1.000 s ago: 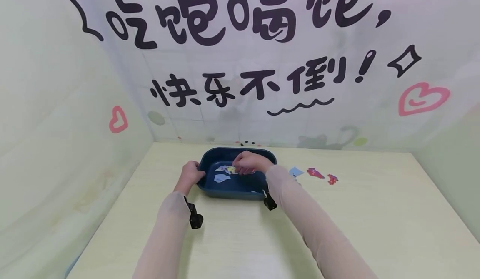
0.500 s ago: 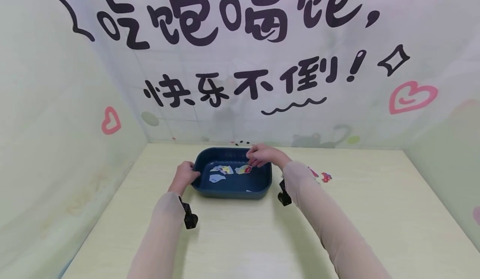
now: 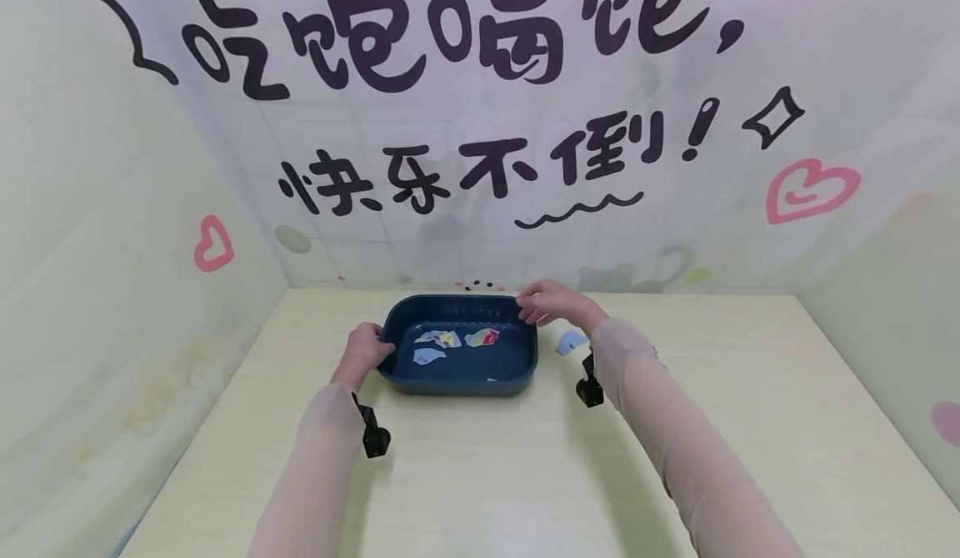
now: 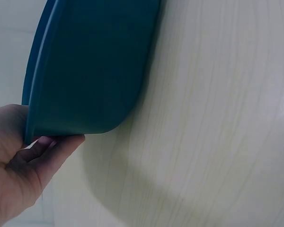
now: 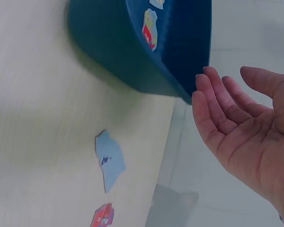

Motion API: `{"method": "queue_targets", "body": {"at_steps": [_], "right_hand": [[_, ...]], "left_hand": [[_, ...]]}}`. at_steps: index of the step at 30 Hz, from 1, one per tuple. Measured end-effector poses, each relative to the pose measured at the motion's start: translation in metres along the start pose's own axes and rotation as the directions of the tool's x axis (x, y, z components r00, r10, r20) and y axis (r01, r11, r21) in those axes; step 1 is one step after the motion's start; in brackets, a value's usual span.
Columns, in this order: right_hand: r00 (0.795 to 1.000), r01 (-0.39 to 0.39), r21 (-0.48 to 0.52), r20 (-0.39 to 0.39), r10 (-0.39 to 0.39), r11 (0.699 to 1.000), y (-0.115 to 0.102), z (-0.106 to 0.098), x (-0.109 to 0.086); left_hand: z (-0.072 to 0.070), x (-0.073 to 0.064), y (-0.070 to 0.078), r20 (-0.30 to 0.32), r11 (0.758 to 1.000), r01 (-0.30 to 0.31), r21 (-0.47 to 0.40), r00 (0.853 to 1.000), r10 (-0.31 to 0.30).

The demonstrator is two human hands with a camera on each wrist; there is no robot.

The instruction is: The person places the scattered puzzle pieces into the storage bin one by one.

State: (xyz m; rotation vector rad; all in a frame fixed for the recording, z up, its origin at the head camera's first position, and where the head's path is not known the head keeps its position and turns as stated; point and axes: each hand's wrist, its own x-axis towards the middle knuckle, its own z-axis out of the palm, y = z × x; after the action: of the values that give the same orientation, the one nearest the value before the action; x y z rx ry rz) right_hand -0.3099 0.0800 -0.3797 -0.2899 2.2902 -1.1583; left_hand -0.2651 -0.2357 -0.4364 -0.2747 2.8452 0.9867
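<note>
As I look down through the head view, the tray (image 3: 457, 389) sits near the worktop's (image 3: 480, 483) far edge, left of its middle. My left hand (image 3: 363, 349) is clamped on the tray's left end. My right hand (image 3: 555, 301) hangs by the tray's far right corner, its fingers loosely bent. Inside the tray I see a yellow scrap (image 3: 447, 339), a red scrap (image 3: 482, 338) to its right and a pale scrap (image 3: 429, 356) nearer me; a sliver (image 3: 493, 380) shows by the near wall. A blue scrap (image 3: 572, 342) lies on the worktop, just beyond the tray's right end.

From the left wrist, I see that hand wrapped over the rim, fingers touching the outer wall.

From the right wrist, the thumb stands apart from the loosely curved fingers. Their tips overlap the tray's corner, though I cannot tell whether they touch it. On the worktop below lie the blue scrap and a crimson scrap (image 5: 103, 215), cut off by the frame.
</note>
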Motion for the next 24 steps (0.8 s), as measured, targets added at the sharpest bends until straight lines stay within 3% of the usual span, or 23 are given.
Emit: {"method": "queue_targets", "body": {"at_steps": [18,24], "right_hand": [[0.999,-0.032,0.002,-0.033,0.032,0.999,0.036,-0.015,-0.018],[0.993,-0.073,0.024,-0.089,0.075,0.997,0.052,-0.013,-0.016]], "left_hand": [[0.001,0.003,-0.004,0.001,1.0,0.005,0.005,1.0,-0.005],[0.002,0.002,-0.004,0.005,1.0,0.005,0.012,1.0,-0.005]]}}
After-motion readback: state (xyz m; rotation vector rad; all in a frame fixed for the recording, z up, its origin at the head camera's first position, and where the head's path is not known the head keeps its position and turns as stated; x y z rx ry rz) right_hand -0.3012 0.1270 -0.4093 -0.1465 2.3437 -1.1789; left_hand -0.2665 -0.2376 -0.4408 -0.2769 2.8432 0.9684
